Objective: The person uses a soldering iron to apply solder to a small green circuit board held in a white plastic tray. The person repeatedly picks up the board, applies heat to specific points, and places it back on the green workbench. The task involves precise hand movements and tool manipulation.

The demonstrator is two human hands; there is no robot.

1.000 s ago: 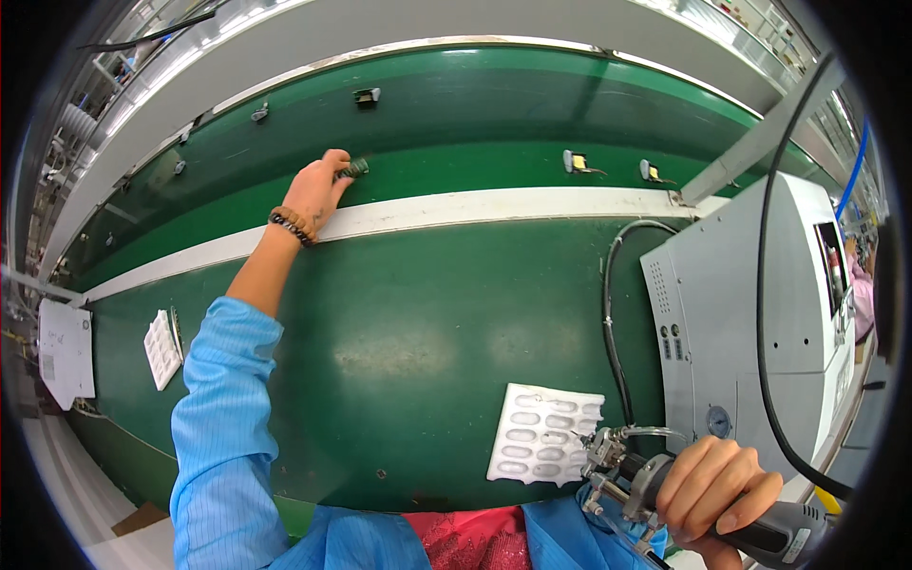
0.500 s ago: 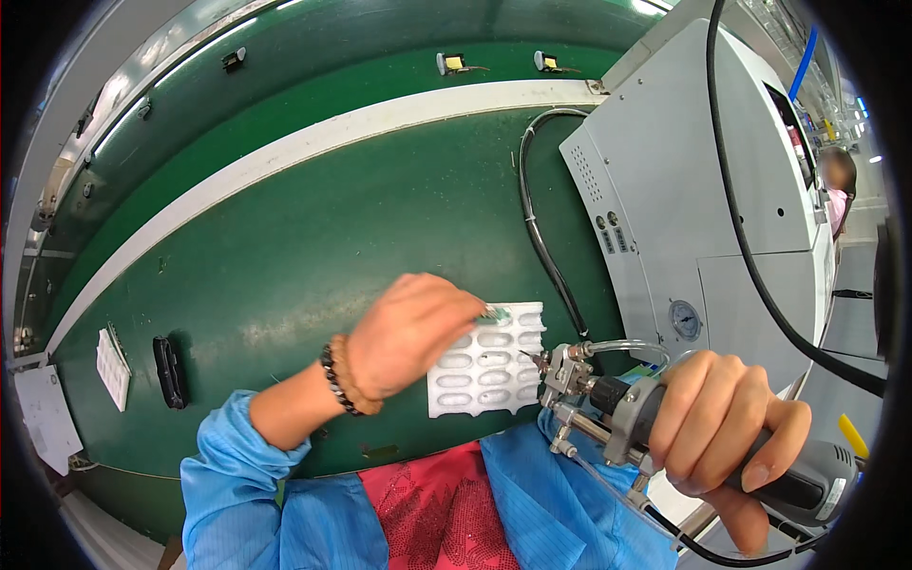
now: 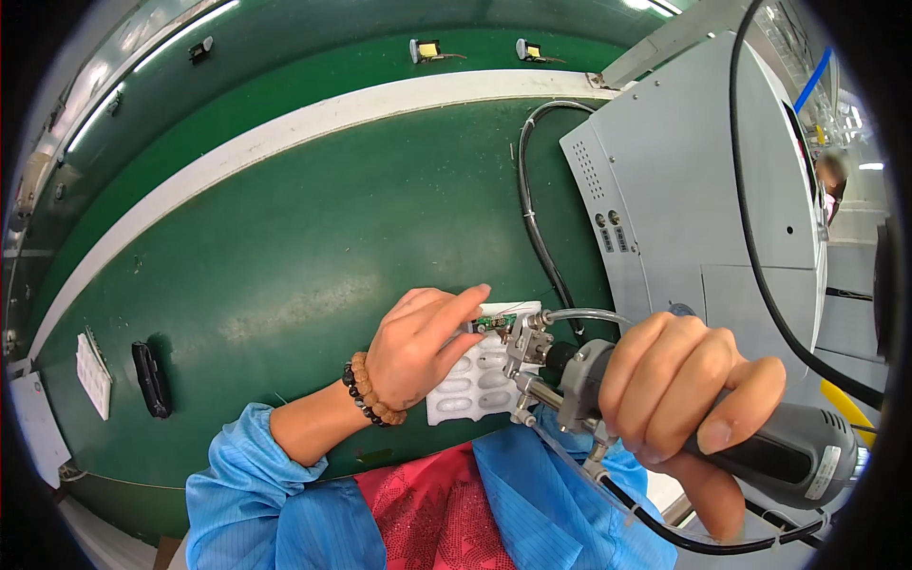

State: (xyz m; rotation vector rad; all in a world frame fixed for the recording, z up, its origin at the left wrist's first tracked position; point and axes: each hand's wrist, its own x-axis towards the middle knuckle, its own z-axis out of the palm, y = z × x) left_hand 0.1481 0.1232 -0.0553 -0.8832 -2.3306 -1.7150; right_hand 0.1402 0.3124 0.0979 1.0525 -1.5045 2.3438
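Note:
My left hand (image 3: 418, 344), with a bead bracelet at the wrist, pinches a small green circuit part (image 3: 496, 323) and holds it down on a white moulded tray (image 3: 472, 382) with oval pockets. My right hand (image 3: 686, 389) grips a grey corded hand tool (image 3: 760, 446). The tool's metal tip (image 3: 521, 353) with a thin tube points left and sits right next to the small part. The tray lies on the green belt (image 3: 285, 247) near its front edge, partly hidden by my left hand.
A grey machine box (image 3: 703, 199) with a black cable (image 3: 534, 228) stands at the right. A black flat piece (image 3: 150, 378) and a white card (image 3: 93, 372) lie at the left. Two small yellow parts (image 3: 427, 49) sit on the far belt. A white stripe (image 3: 313, 123) crosses it.
My left hand came back from the far belt to the white tray with a small part and now presses it there. The tool in my right hand moved up to it.

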